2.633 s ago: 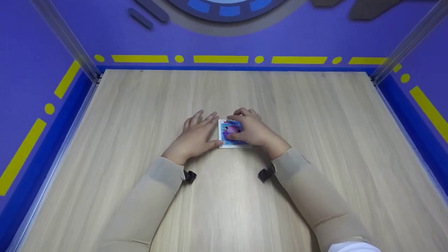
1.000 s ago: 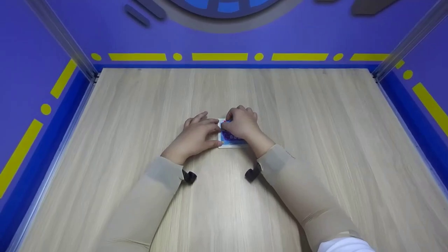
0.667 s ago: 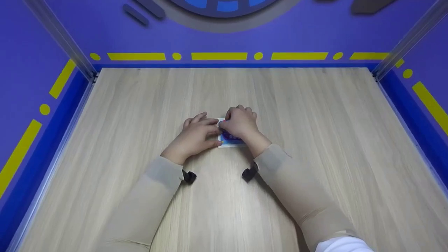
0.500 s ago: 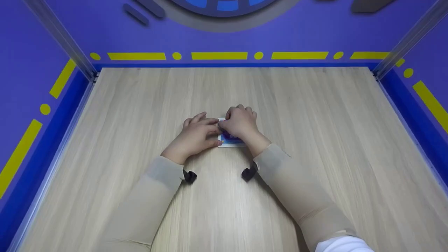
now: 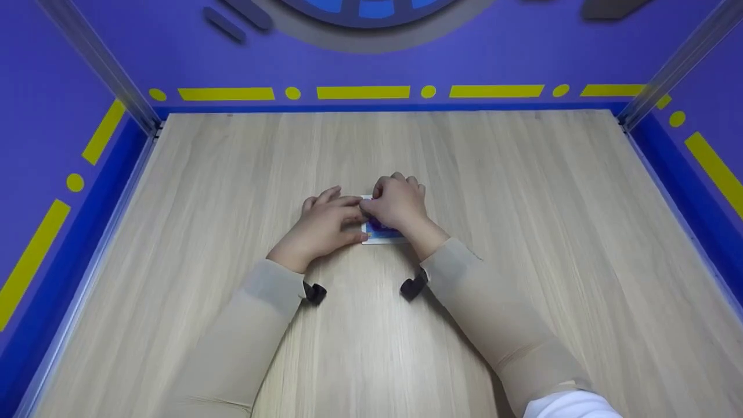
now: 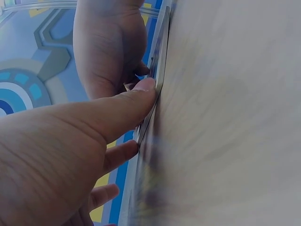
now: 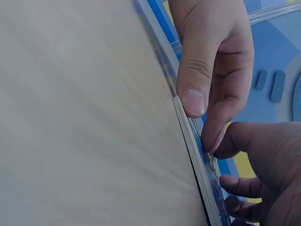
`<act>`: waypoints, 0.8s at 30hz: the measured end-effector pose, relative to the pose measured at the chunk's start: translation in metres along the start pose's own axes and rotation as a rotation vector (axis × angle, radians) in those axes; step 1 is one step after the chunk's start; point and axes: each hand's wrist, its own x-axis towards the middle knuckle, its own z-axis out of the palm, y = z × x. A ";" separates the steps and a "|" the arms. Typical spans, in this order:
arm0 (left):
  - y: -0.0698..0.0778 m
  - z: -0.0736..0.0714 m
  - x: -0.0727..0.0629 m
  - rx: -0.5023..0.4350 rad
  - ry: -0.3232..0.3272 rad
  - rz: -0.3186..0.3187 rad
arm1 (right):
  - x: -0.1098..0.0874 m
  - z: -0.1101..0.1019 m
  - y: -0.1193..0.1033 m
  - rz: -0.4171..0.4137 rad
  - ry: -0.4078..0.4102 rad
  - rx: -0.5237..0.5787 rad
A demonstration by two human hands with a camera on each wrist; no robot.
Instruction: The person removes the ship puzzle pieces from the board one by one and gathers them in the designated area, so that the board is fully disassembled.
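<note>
A small flat square board (image 5: 384, 235) with a white border and a blue and purple picture lies on the table. My left hand (image 5: 321, 231) is at its left side, thumb (image 6: 144, 89) on the near left corner and index finger at the far left. My right hand (image 5: 400, 202) covers most of the picture. Its thumb reaches the far left of the board, close to the left index finger, and its other fingers are bent. Whether a loose piece lies under the right fingertips is hidden. In the right wrist view the board's pale edge (image 7: 188, 141) lies flat on the table.
The light wood table (image 5: 371, 348) runs to a purple back wall (image 5: 371, 69) with yellow marks. Purple side walls (image 5: 35, 69) and metal corner posts (image 5: 104, 64) enclose it. A black wrist mount (image 5: 315, 293) sits at each cuff.
Since 2.6 seconds ago, my right hand has moved left over the board and its fingers have drawn in. My left fingers have bent slightly. In the last half second little differs.
</note>
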 end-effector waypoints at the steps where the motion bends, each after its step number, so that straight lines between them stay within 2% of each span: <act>1: 0.000 0.000 0.000 -0.003 -0.001 -0.001 | 0.000 0.000 0.001 -0.004 0.000 0.003; 16: -0.003 0.001 0.000 -0.022 0.002 -0.008 | 0.002 -0.004 0.009 -0.067 -0.009 0.056; 24: -0.002 0.000 -0.001 -0.023 -0.001 -0.008 | 0.006 -0.007 0.011 -0.047 -0.061 0.095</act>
